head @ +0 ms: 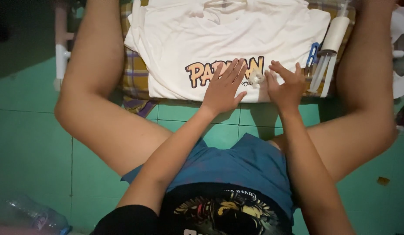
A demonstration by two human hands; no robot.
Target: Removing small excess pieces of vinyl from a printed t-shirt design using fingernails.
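The shirt (202, 39) is white, folded flat, with an orange, black-outlined print across its near part and its collar at the far edge — so its length runs away from the person, hem side nearest. It lies on a yellow-and-purple plaid cloth (134, 72) spread on the green tiled floor (32, 143), between the person's spread legs. The left hand (223, 87) lies open and flat on the print, fingers straight and pointing away and a little right, gripping nothing. The right hand (284, 85) sits just beside it on the shirt's near right part, fingers curled and pinching a small white wad (257, 77) that rests on the print; what the wad is made of is hard to make out. The hands cover the middle and end of the print. Right of the shirt, at the cloth's edge, lie a blue-handled tool (313, 54) and a white roller (334, 35) with a long pale handle — both angled toward the far right, the tool partly hidden. The shirt's top is cut off by the frame. A clear plastic bottle (34, 214) lies blurred at the lower left corner.
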